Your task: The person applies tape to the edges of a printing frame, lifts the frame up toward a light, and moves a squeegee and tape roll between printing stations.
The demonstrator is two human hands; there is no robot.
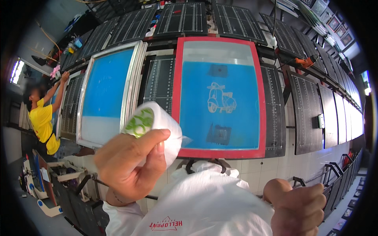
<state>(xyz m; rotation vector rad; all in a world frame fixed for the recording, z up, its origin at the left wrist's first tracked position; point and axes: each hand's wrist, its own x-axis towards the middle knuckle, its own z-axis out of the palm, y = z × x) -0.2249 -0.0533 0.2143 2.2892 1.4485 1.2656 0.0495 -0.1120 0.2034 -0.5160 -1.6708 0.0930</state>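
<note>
My left hand (134, 163) is raised in front of my chest, its thumb and finger pinched on a wide roll of white tape (170, 128). The roll's open end shows a green and white pattern inside, and a clear flap sticks out from its side. Past the roll lies a screen-printing frame (260, 98) with a red border and blue mesh, bearing a pale scooter picture (221, 98) and two dark patches above and below it. Low on the right, my right hand (297, 204) is closed in a fist; whatever it may hold is hidden.
Left of the red frame rests a metal-edged blue screen (106, 82). Black ruled boards (181, 19) stand in rows behind and to the right. A person in a yellow shirt (41, 120) works at the far left. An orange tool (307, 62) lies at the back right.
</note>
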